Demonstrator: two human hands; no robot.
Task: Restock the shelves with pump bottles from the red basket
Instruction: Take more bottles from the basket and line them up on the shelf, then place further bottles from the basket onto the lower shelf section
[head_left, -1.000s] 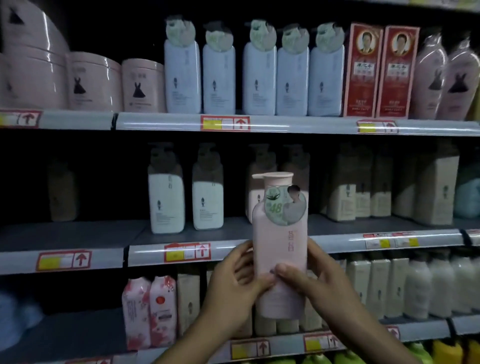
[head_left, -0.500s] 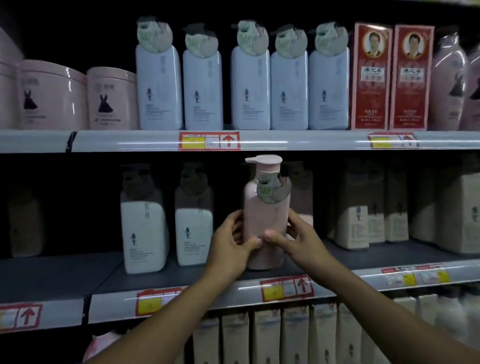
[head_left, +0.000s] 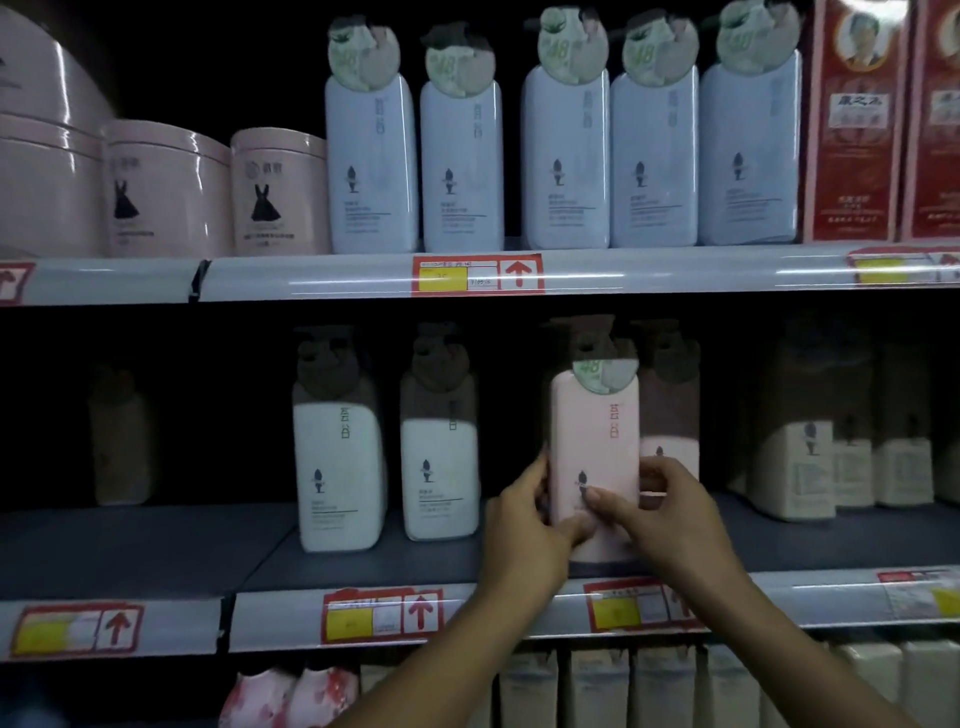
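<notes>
Pink plastic filled the space between our hands: the pump bottle (head_left: 595, 457) stood upright on the middle shelf (head_left: 363, 566), its base near the front edge, just above a red and yellow price tag (head_left: 631, 605). Our left hand (head_left: 524, 525) was wrapped around the bottle's lower left side, thumb across the front, and our right hand (head_left: 660, 514) gripped the lower right side, with its thumb laid over the small dark emblem on the label. Both hands were closed on the bottle, and the two thumbs nearly met on its face. A round greenish tag (head_left: 602, 371) hung at the bottle's neck, while the pump head above it sat in deep shadow. Directly behind and slightly to the right stood another pink bottle (head_left: 667, 415), half in shade. To the left on the same shelf, two white pump bottles (head_left: 337, 462) stood side by side, well apart from ours. On the shelf above, five pale blue pump bottles (head_left: 563, 161) lined up in a row, with pink jars (head_left: 169, 192) to their left and red boxes (head_left: 854, 130) to their right. Cream-coloured cartons (head_left: 800, 467) occupied the right end of the middle shelf. The red basket did not appear in our view.
</notes>
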